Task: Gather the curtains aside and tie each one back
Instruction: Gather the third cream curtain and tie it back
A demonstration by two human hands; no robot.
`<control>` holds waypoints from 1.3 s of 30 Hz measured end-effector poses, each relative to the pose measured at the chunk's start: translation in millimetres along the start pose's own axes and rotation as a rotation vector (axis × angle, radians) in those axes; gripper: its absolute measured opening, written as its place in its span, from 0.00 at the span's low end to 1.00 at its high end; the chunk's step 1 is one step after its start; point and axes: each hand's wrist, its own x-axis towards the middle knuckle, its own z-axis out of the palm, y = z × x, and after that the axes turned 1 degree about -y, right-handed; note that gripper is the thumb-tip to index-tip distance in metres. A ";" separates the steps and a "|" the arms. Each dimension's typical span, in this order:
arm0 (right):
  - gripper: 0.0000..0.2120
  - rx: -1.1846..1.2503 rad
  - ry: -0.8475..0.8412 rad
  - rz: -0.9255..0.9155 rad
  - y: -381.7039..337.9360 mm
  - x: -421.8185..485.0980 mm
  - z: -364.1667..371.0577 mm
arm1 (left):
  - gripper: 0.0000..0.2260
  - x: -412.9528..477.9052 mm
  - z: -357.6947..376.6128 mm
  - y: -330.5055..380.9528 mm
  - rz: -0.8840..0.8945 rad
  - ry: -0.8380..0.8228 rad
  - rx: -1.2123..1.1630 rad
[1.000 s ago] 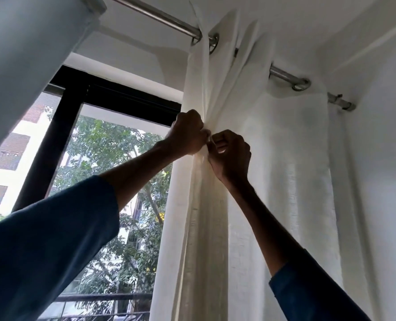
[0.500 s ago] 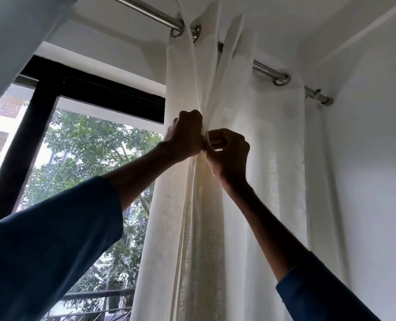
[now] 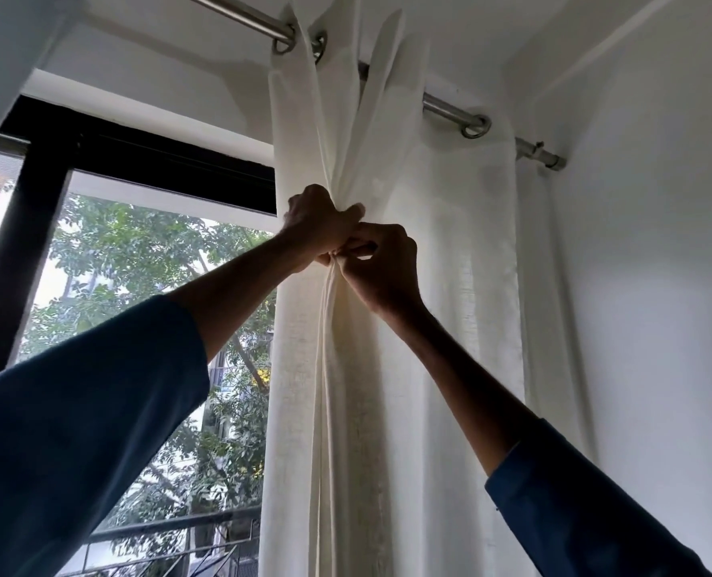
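Cream curtain, silver rod, black window frame, blue sleeves.

We are in a room of a home: a cream curtain on a steel rod, a black-framed window left, a white wall right, a tree and railing beyond.

Arms raised; left hand, right hand clenched, touching.
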 end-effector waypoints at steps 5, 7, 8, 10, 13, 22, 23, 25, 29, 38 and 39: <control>0.08 0.047 0.003 0.052 22.5 0.7 -23.9 | 0.09 3.2 1.4 1.9 -0.039 0.044 -0.014; 0.10 -0.080 0.193 0.090 44.8 2.7 -32.6 | 0.09 4.2 2.7 0.5 -0.022 0.058 0.016; 0.16 -0.177 0.263 0.142 59.2 5.9 -38.5 | 0.08 5.0 2.7 -0.6 -0.008 0.061 0.033; 0.36 -0.304 0.273 0.372 87.7 13.2 -52.3 | 0.06 7.1 0.0 -2.7 0.021 0.049 0.050; 0.54 -0.226 0.237 0.708 120.0 18.9 -67.0 | 0.08 7.7 -7.4 -4.3 0.047 0.022 0.056; 0.16 -0.149 0.289 0.573 137.2 22.9 -47.1 | 0.11 6.5 -18.0 -7.4 0.131 0.043 0.135; 0.18 -0.172 0.304 0.544 134.0 23.3 -46.1 | 0.11 6.9 -19.2 -7.9 0.146 0.046 0.162; 0.19 -0.226 0.324 0.487 128.0 23.1 -44.0 | 0.11 8.2 -21.5 -8.7 0.165 0.048 0.212; 0.23 -0.236 0.360 0.364 109.0 23.6 -38.0 | 0.13 10.2 -21.2 -10.8 0.179 0.046 0.283; 0.23 -0.212 0.130 -0.073 13.7 33.1 5.5 | 0.16 8.6 -17.9 -11.0 0.198 0.013 0.381; 0.23 -0.216 0.115 -0.094 4.7 31.4 11.3 | 0.18 8.2 -20.3 -11.4 0.205 0.016 0.415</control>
